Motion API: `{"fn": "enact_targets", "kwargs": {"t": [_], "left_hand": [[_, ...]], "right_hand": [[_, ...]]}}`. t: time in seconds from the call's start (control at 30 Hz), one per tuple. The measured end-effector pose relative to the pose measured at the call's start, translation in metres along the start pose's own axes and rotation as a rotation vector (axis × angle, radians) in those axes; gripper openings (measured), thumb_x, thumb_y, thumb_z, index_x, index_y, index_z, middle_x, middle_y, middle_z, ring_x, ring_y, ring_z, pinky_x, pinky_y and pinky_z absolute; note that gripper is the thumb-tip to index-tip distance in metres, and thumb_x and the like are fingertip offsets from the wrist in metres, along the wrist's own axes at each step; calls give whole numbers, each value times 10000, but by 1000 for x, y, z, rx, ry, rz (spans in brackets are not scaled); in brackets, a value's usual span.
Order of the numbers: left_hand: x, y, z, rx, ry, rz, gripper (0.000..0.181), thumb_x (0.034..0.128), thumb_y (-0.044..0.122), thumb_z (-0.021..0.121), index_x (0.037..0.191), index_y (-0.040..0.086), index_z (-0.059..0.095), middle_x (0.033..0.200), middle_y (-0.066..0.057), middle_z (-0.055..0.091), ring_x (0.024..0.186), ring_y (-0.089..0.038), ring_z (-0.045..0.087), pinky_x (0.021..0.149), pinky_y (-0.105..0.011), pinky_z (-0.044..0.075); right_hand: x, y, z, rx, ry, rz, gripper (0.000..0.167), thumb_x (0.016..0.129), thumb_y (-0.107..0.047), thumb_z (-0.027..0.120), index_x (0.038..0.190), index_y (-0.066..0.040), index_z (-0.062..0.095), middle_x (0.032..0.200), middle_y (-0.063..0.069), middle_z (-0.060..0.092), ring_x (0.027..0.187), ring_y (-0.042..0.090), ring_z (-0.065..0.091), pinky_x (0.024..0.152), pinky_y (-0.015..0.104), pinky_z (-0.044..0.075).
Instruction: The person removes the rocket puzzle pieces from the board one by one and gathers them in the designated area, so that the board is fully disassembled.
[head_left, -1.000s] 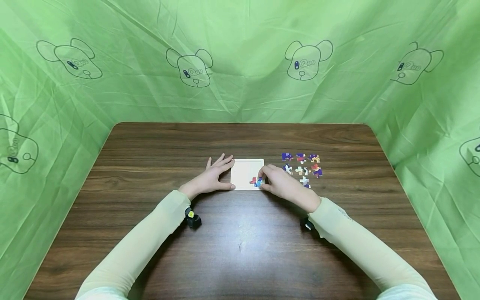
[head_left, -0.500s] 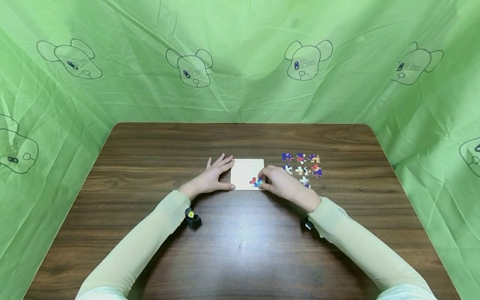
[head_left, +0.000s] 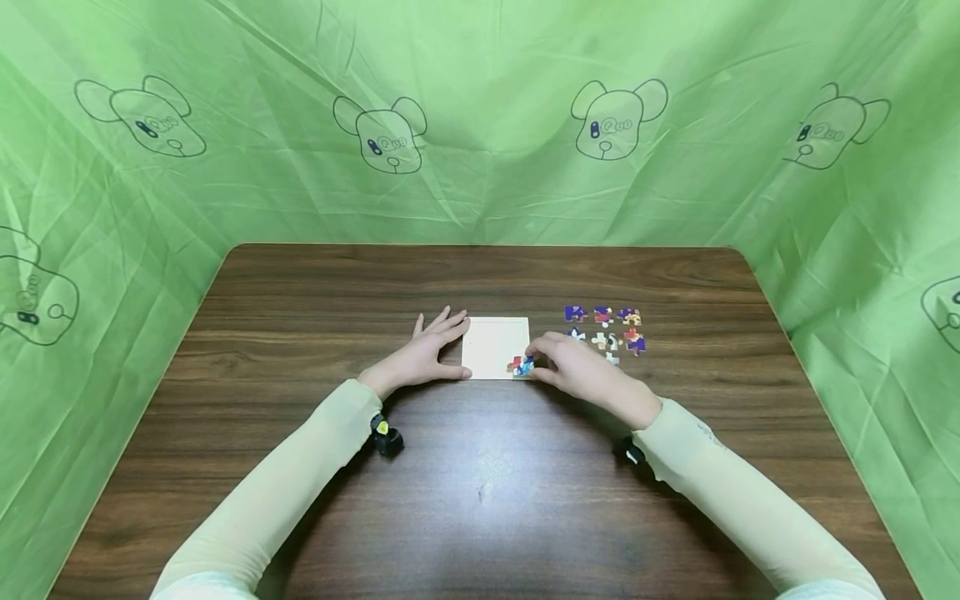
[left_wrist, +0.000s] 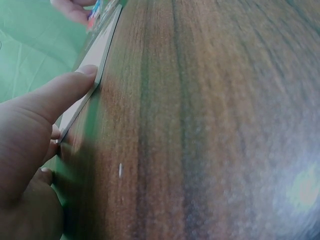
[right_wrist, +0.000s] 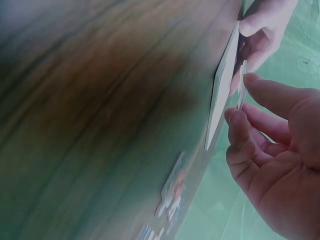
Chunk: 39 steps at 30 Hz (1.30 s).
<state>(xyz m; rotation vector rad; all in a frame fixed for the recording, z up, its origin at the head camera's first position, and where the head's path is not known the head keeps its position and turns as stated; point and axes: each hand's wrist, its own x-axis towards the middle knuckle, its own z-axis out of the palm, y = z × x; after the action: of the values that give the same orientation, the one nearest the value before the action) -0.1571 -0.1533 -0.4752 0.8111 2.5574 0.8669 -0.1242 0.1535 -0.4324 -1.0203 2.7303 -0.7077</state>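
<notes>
My right hand [head_left: 577, 367] pinches a red and blue jigsaw piece [head_left: 521, 365] between thumb and fingertips, over the near right corner of a pale square puzzle board [head_left: 491, 342]. In the right wrist view the jigsaw piece [right_wrist: 243, 82] appears edge-on, raised off the board [right_wrist: 224, 85]. At the board's left side, my left hand [head_left: 420, 354] spreads its fingers, with the index finger by the far corner and the thumb at the near one. The left wrist view has that thumb [left_wrist: 75, 87] resting on the board's edge [left_wrist: 100, 70].
Several loose jigsaw pieces [head_left: 604, 341] in purple, white, red and orange lie in rough rows right of the board; my right hand covers part of the lower ones. The brown wooden table [head_left: 337, 292] is bordered by green cloth [head_left: 480, 192] at the back and sides.
My right hand and the jigsaw piece in it have shifted slightly to the right, and the hand now covers more of the lower loose pieces. The left hand stays in place.
</notes>
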Motion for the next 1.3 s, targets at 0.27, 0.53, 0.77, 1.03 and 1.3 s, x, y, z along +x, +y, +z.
{"fn": "enact_targets", "kwargs": {"t": [0.27, 0.53, 0.77, 1.03, 1.3], "left_hand": [[0, -1, 0, -4, 1, 5, 943, 903, 366, 820, 1624, 30, 314, 1719, -135, 214, 1609, -340, 6, 1216, -646, -143], [1, -2, 0, 4, 7, 6, 941, 901, 372, 819, 1624, 37, 319, 1719, -127, 217, 1610, -330, 8, 1218, -641, -143], [1, -2, 1, 5, 8, 2, 943, 907, 373, 815, 1626, 33, 309, 1722, -123, 209, 1611, -325, 5, 1221, -634, -144], [0, -1, 1, -1, 6, 4, 950, 909, 364, 817, 1630, 30, 298, 1722, -130, 208, 1611, -329, 5, 1219, -643, -139], [-1, 0, 0, -8, 6, 11, 936, 908, 354, 817, 1625, 27, 310, 1717, -145, 214, 1608, -352, 13, 1216, -651, -138]], "right_hand": [[-17, 11, -15, 27, 23, 17, 310, 924, -133, 796, 1193, 2, 717, 1095, 112, 721, 795, 124, 607, 718, 307, 563], [-38, 25, -26, 9, 66, 38, 269, 929, -132, 793, 1165, -21, 728, 1073, 99, 726, 840, 178, 652, 741, 352, 577], [-60, 41, -35, 12, 83, 73, 276, 938, -134, 785, 1196, -48, 738, 1118, 94, 739, 835, 144, 636, 729, 332, 563], [-85, 61, -42, -6, 155, 98, 276, 911, -128, 811, 1169, -59, 741, 1059, 73, 725, 843, 180, 649, 718, 368, 561], [-106, 83, -46, -29, 197, 136, 270, 905, -118, 815, 1162, -67, 748, 1067, 50, 737, 827, 155, 628, 709, 372, 544]]}}
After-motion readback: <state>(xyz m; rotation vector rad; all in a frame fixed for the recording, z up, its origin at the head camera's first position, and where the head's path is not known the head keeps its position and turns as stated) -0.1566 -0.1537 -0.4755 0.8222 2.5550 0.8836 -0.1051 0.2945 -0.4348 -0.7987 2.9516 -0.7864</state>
